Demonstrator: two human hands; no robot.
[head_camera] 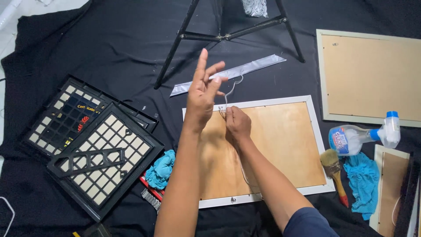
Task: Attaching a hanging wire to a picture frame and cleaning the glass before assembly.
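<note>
A white picture frame [280, 145] lies face down on black cloth, its brown backing board up. At the frame's top left edge my right hand [237, 124] pinches a thin white cord [231, 90] by a small metal hanger. My left hand [204, 92] is raised above that corner, fingers spread; the cord loops up to its fingertips. More cord trails down across the backing under my right forearm. A second small hanger [233, 200] sits on the frame's bottom edge.
Black grid frames [103, 156] are stacked at left. A silver strip [228, 73] and a black tripod [228, 35] lie beyond. Another face-down frame [368, 77] is at upper right. A spray bottle [364, 137], brush [334, 172] and blue cloths [362, 182] lie at right.
</note>
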